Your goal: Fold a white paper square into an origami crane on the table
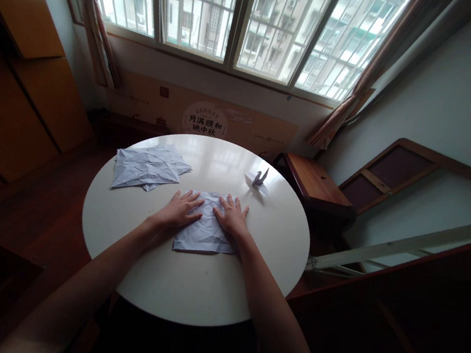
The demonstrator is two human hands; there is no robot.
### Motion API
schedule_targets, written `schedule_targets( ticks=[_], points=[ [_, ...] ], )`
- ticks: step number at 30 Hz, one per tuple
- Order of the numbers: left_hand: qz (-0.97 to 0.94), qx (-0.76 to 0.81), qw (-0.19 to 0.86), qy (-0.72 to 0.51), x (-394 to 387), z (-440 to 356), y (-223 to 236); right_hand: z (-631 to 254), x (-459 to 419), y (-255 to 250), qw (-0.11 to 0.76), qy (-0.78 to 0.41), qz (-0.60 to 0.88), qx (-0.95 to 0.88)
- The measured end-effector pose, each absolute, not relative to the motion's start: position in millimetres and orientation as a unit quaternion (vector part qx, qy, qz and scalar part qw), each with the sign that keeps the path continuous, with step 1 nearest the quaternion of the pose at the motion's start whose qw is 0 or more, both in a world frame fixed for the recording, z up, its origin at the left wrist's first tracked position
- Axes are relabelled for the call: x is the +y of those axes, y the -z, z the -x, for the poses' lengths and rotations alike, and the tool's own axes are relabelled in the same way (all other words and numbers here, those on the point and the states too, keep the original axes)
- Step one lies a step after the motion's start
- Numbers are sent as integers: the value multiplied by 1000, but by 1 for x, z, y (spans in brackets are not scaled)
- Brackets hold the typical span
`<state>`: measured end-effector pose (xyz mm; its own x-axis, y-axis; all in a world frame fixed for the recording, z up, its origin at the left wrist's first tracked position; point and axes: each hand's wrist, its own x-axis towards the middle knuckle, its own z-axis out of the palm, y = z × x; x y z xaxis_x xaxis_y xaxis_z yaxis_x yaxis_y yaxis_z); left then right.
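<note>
The creased paper (202,239) lies flat on the round white table (201,297), near its middle, with the left hand (179,208) and right hand (231,215) on top. Both hands rest palm down, fingers spread, pinching nothing. The paper looks largely opened out, though wrinkles remain to be pressed down; whether it has several layers I cannot tell. Crumpled sheets (149,169) lie overlapping at the far left, and a folded paper bird (258,180) sits finished at the far right. Around the table are a barred window (198,5), curtains (94,22), a wooden cupboard (30,107) and a low wooden stool (320,179)
</note>
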<state>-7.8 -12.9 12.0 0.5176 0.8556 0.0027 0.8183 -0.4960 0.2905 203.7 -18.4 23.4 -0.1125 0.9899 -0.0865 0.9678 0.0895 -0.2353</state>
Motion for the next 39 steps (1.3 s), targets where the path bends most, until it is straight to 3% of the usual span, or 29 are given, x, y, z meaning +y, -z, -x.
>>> schedule_targets(
  ticks=[39],
  points=[
    [-863, 481, 130, -78, -11, 10, -10, -204, -19, -24, 48, -120, 664, -737]
  ],
)
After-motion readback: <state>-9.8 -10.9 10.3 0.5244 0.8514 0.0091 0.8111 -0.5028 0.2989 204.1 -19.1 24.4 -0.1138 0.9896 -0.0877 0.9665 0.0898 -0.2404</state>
